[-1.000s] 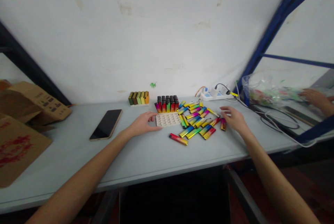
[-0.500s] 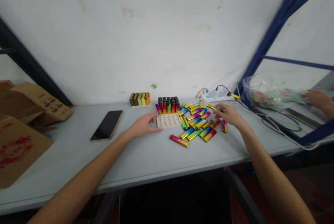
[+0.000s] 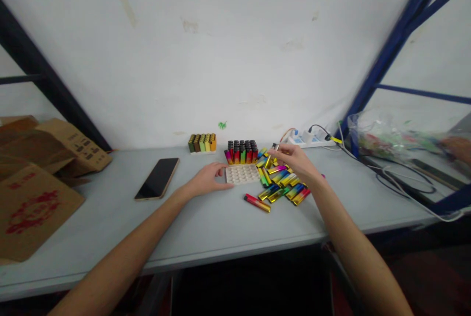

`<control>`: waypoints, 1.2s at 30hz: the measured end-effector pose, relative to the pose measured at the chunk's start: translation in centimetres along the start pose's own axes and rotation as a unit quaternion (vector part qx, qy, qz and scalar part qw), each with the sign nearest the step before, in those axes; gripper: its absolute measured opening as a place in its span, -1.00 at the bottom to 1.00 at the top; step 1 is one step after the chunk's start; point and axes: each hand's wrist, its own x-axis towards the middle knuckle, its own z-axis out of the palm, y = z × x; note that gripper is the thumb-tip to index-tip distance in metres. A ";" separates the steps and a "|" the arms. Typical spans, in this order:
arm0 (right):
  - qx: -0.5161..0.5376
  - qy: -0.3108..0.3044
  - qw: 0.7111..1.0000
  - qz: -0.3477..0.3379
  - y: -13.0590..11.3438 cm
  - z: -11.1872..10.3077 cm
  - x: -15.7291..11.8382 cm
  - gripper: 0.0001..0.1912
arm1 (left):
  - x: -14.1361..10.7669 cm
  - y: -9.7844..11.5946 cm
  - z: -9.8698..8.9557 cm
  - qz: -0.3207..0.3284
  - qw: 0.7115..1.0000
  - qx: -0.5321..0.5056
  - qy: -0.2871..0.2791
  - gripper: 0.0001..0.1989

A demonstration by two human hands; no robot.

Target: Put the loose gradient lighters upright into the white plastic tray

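Observation:
My left hand (image 3: pixel 211 180) is at the left end of a white tray (image 3: pixel 243 173) with rows of round holes. Its thumb lies at the near corner and its curved fingers at the far corner, holding the tray on the table. My right hand (image 3: pixel 294 159) pinches a gold, lighter-shaped stick (image 3: pixel 270 160), tilted with its tip up, above a loose pile of similar shiny coloured sticks (image 3: pixel 279 178). One red-and-gold stick (image 3: pixel 257 203) lies apart, nearer me. Behind the tray stands a block of black-topped coloured sticks (image 3: pixel 242 153). My right hand hides part of the pile.
A yellow-and-green block of sticks (image 3: pixel 202 143) stands by the wall, with a phone (image 3: pixel 157 178) to its left. Cardboard boxes (image 3: pixel 40 208) fill the left end. At the right are a power strip (image 3: pixel 307 139), cables, a blue frame post (image 3: pixel 386 46) and another person's blurred hand (image 3: pixel 460 149).
My right hand has moved left with the gold stick, from the pile's right side towards the tray, and the stick has tipped more upright. My left hand stays at the tray. The view shifts slightly.

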 end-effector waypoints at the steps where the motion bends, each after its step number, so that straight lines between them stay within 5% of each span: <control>1: -0.009 -0.010 1.000 -0.005 0.0 0.5 0.0 -0.46 | 0.0 0.0 0.0 0.000 1.000 0.001 -0.001 -0.32; 11: 0.089 -0.112 0.990 0.003 -0.1 3.0 -0.7 -0.56 | 0.1 -0.1 0.0 0.001 1.000 0.004 -0.005 -0.30; 16: -0.009 -0.027 1.000 -0.011 0.3 4.1 -0.6 -0.50 | 0.0 -0.2 0.0 0.005 1.000 0.009 -0.003 -0.31; 23: -0.219 0.073 0.973 -0.033 0.4 4.4 -0.8 -0.48 | 0.0 -0.2 0.0 0.010 1.000 0.014 -0.001 -0.31; 29: -0.250 0.069 0.966 -0.016 0.8 4.4 -0.7 -0.61 | 0.1 -0.3 0.1 0.008 1.000 0.008 0.005 -0.28; 36: -0.244 0.051 0.968 -0.033 0.8 4.4 -0.6 -0.54 | 0.1 -0.1 0.0 0.008 1.000 0.003 0.004 -0.31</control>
